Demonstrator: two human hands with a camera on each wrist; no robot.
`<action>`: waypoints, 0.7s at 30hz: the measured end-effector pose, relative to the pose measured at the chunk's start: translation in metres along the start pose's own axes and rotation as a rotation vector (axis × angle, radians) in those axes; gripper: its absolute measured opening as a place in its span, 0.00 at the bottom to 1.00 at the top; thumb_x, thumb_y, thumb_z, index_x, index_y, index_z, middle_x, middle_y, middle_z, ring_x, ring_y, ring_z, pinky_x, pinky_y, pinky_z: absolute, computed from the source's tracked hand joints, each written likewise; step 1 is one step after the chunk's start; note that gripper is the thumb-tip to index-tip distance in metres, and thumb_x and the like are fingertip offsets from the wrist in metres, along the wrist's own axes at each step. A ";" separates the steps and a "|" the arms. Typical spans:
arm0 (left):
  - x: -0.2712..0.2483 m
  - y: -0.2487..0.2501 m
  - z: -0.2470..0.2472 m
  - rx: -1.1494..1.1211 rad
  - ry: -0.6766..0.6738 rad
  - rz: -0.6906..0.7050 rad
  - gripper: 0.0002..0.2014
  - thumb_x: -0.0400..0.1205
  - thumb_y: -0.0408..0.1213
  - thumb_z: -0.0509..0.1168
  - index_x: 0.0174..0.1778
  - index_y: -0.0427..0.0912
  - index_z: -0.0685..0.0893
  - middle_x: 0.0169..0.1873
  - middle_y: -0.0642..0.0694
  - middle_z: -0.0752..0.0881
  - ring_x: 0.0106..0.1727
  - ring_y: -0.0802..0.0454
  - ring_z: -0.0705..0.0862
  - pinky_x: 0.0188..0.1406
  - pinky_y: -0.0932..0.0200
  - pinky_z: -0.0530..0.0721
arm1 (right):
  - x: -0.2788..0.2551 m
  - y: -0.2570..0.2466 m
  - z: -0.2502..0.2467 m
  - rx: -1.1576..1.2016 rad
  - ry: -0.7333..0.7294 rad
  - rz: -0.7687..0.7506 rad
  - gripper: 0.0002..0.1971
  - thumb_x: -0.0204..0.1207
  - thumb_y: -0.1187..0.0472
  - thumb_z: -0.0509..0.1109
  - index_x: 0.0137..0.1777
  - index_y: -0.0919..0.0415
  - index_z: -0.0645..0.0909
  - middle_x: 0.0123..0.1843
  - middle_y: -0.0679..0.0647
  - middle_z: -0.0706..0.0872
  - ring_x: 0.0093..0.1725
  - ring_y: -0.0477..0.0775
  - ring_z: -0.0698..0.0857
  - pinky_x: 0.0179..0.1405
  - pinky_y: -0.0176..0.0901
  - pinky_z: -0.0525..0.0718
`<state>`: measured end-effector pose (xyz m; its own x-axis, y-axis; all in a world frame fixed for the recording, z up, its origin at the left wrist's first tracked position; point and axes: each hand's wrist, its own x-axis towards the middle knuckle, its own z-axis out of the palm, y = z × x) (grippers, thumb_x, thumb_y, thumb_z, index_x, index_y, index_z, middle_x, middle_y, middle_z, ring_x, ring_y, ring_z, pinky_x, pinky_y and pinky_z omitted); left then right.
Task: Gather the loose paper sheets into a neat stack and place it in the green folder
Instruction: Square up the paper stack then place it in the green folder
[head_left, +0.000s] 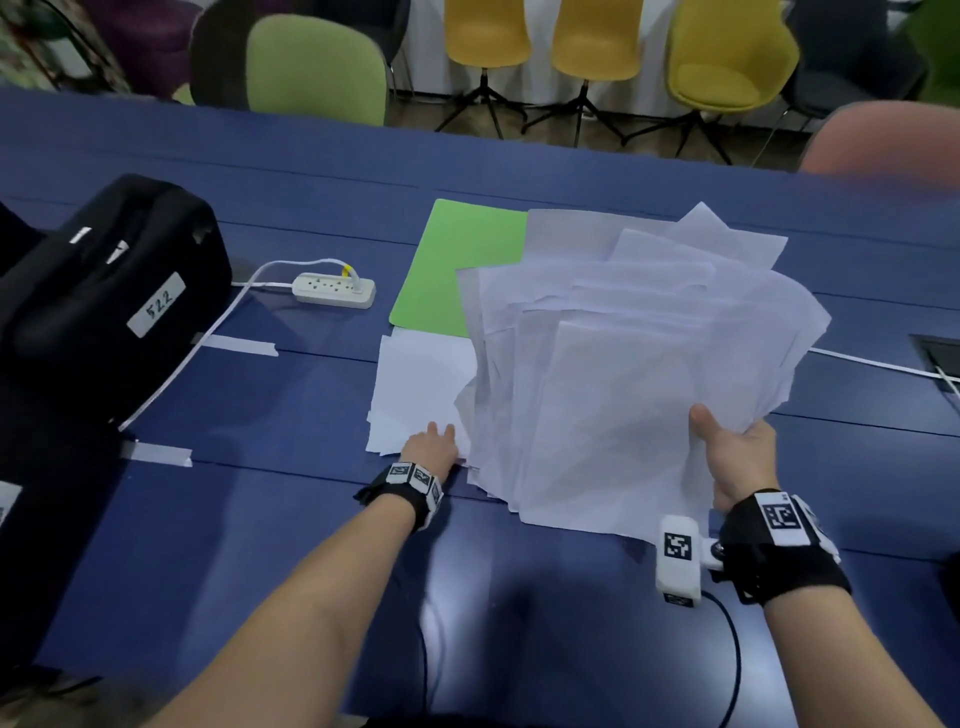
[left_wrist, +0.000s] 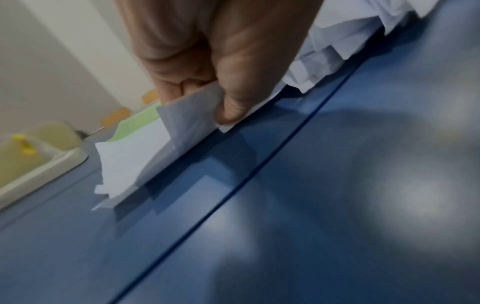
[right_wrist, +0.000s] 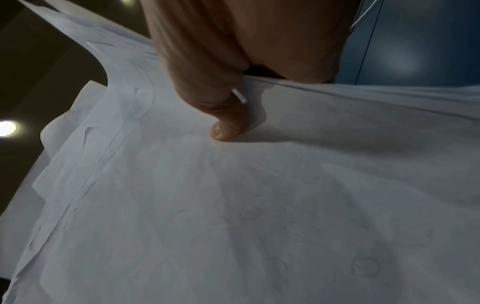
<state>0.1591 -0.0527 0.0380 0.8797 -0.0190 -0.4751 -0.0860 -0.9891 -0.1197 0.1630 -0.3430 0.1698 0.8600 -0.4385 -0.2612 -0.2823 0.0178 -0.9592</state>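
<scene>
A ragged bundle of white paper sheets (head_left: 623, 374) is lifted off the blue table, its edges fanned out. My right hand (head_left: 732, 457) grips its right edge, thumb on top (right_wrist: 228, 125) and fingers beneath. More loose sheets (head_left: 415, 395) lie flat to the left, below the green folder (head_left: 462, 265). My left hand (head_left: 434, 447) pinches the near corner of those flat sheets (left_wrist: 189, 115) between thumb and fingers, lifting it a little. The folder lies shut on the table, its right part hidden behind the raised bundle.
A white power strip (head_left: 335, 289) with its cable lies left of the folder. A black bag (head_left: 104, 296) sits at the far left. Tape strips (head_left: 239, 345) hold the cable down. A floor-box opening (head_left: 940, 358) is at the right edge. Chairs stand beyond the table.
</scene>
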 end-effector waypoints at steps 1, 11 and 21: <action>-0.003 -0.001 -0.003 -0.012 -0.013 -0.005 0.20 0.83 0.24 0.52 0.73 0.33 0.66 0.65 0.36 0.77 0.62 0.37 0.82 0.56 0.48 0.81 | -0.001 0.000 -0.002 0.001 0.012 -0.004 0.17 0.78 0.72 0.66 0.67 0.73 0.77 0.57 0.57 0.81 0.55 0.54 0.80 0.57 0.45 0.76; -0.048 -0.042 -0.016 -0.419 0.160 -0.257 0.07 0.78 0.35 0.57 0.44 0.41 0.81 0.49 0.39 0.87 0.50 0.36 0.85 0.40 0.55 0.76 | 0.001 0.007 -0.009 0.113 0.065 0.003 0.15 0.76 0.72 0.69 0.63 0.73 0.79 0.55 0.58 0.83 0.50 0.54 0.82 0.32 0.20 0.80; -0.112 0.018 -0.085 -0.681 0.628 -0.230 0.13 0.76 0.32 0.60 0.49 0.48 0.86 0.37 0.39 0.86 0.40 0.34 0.80 0.35 0.54 0.73 | -0.003 0.011 0.011 0.033 0.007 0.028 0.07 0.75 0.71 0.70 0.53 0.69 0.82 0.54 0.62 0.85 0.49 0.55 0.83 0.53 0.45 0.80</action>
<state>0.0987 -0.0804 0.1631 0.9486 0.3075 0.0753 0.2370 -0.8474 0.4752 0.1623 -0.3314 0.1585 0.8490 -0.4437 -0.2869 -0.2915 0.0595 -0.9547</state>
